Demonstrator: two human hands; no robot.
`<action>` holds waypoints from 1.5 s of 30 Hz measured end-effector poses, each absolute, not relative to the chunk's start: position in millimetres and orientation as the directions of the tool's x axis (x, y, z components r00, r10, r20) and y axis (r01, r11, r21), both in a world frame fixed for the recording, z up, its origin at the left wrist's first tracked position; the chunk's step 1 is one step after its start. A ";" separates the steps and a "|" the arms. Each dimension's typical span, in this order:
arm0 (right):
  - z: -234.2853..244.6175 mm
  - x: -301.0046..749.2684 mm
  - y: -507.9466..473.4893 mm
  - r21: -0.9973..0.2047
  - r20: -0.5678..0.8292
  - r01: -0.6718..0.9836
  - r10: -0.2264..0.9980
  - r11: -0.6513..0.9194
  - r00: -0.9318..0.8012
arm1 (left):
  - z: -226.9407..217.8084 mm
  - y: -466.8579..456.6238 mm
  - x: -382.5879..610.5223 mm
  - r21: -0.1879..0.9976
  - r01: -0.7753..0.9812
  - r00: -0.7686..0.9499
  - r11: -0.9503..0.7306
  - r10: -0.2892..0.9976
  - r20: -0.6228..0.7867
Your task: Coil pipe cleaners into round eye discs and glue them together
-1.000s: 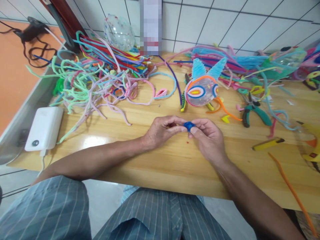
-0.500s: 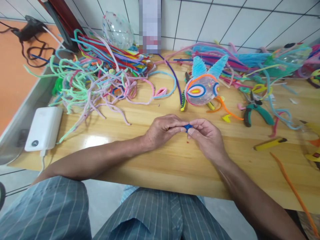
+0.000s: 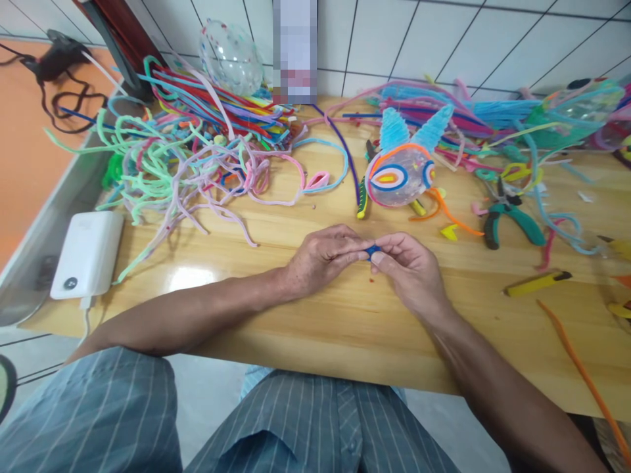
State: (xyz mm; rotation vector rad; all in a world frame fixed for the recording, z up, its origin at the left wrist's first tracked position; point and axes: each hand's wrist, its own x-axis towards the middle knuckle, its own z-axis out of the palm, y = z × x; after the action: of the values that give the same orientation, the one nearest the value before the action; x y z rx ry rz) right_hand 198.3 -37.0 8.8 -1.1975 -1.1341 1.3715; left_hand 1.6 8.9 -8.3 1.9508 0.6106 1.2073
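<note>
A small dark blue piece (image 3: 373, 251), which looks like coiled pipe cleaner, sits between my fingertips above the table's front part. My left hand (image 3: 329, 259) pinches it from the left, fingers pressed together. On its other side my right hand (image 3: 410, 266) grips it between thumb and fingers. Most of the piece is hidden by the fingers. Beyond my hands lies a clear balloon (image 3: 399, 187) with blue pipe-cleaner ears (image 3: 393, 131), an orange band and ringed eye shapes in blue, white and orange.
Tangled green and lilac pipe cleaners (image 3: 162, 171) cover the left back, beside a white power bank (image 3: 87, 256). To the right lie green-handled pliers (image 3: 513, 220), a yellow cutter (image 3: 537, 284) and an orange pipe cleaner (image 3: 574, 358). Another clear balloon (image 3: 231, 59) rests by the tiled wall.
Both hands stay almost in place, still pinching the blue piece. The view has shifted very slightly, and the things at the right appear a little farther right.
</note>
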 end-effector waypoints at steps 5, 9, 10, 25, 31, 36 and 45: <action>12.4 194.3 -39.1 -0.999 -0.025 0.027 0.999 -0.026 0.034 | -2.2 3.3 2.6 0.895 0.067 0.428 -0.441 0.823 0.374; 12.6 193.5 -39.8 -0.997 0.034 0.067 0.995 0.028 0.096 | -0.6 0.3 4.9 0.981 -0.024 0.438 -0.191 0.881 0.182; 12.6 193.6 -40.0 -0.997 0.039 0.070 0.995 0.032 0.095 | -0.1 0.0 5.3 0.987 -0.052 0.444 -0.149 0.882 0.157; 5.8 193.1 -50.0 -0.963 0.161 0.226 0.986 0.149 0.036 | 7.2 2.9 5.2 0.960 -0.172 0.500 0.222 0.859 -0.109; 2.3 195.7 -51.0 -0.938 0.215 0.275 0.977 0.209 -0.009 | 9.6 7.4 4.7 0.929 -0.192 0.536 0.317 0.827 -0.172; 2.3 196.6 -50.7 -0.917 0.264 0.302 0.964 0.261 -0.034 | 11.5 11.1 4.0 0.907 -0.186 0.562 0.379 0.798 -0.218; 6.5 194.6 -48.9 -0.964 0.156 0.220 0.988 0.148 0.017 | 18.5 5.2 -0.3 0.985 0.021 0.540 -0.170 0.831 0.132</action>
State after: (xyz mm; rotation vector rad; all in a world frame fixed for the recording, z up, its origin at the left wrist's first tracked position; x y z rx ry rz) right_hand 194.6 -48.9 6.5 -1.2655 -1.4105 0.9577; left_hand -0.3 5.2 18.5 1.5892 0.7439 0.8496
